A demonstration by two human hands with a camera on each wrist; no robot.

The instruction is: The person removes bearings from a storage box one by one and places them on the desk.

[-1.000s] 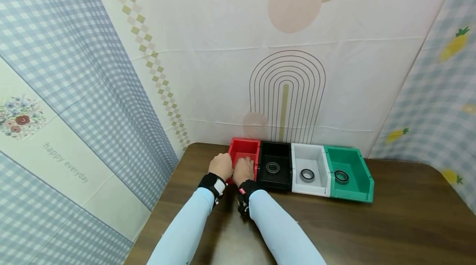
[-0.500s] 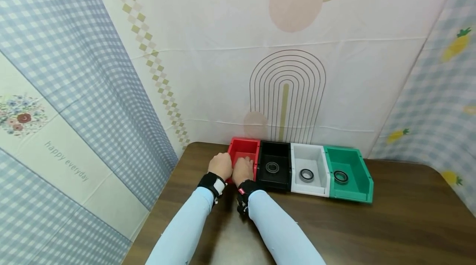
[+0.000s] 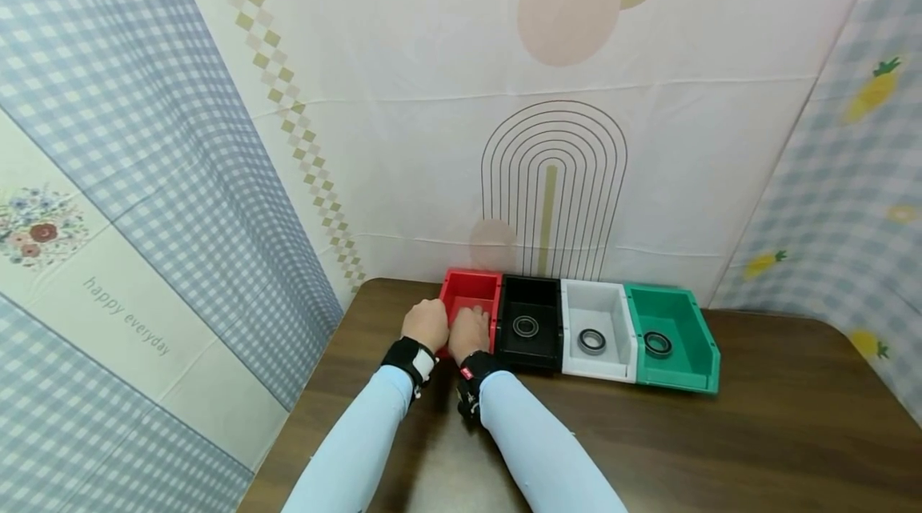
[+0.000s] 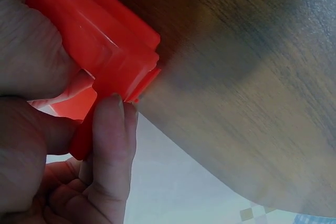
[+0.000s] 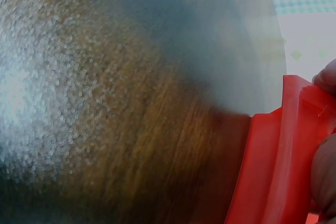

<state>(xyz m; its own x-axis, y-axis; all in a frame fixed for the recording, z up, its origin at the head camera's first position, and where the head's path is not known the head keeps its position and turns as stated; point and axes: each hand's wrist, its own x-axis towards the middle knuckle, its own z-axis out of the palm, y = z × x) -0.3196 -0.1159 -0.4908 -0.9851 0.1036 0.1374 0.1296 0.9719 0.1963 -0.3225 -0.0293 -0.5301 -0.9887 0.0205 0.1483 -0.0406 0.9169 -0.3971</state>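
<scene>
At the left end of a row of bins stands a red bin. My left hand is at its left side; in the left wrist view the thumb and forefinger pinch the red wall near its corner. My right hand reaches over the front of this bin, its fingertips inside. How the fingers lie and whether they hold anything is hidden. The right wrist view catches only a bit of finger against the red front edge.
To the right stand a black bin, a white bin and a green bin. One ring-shaped bearing lies in each: black bin bearing, white bin bearing, green bin bearing. A cloth backdrop rises behind the wooden table.
</scene>
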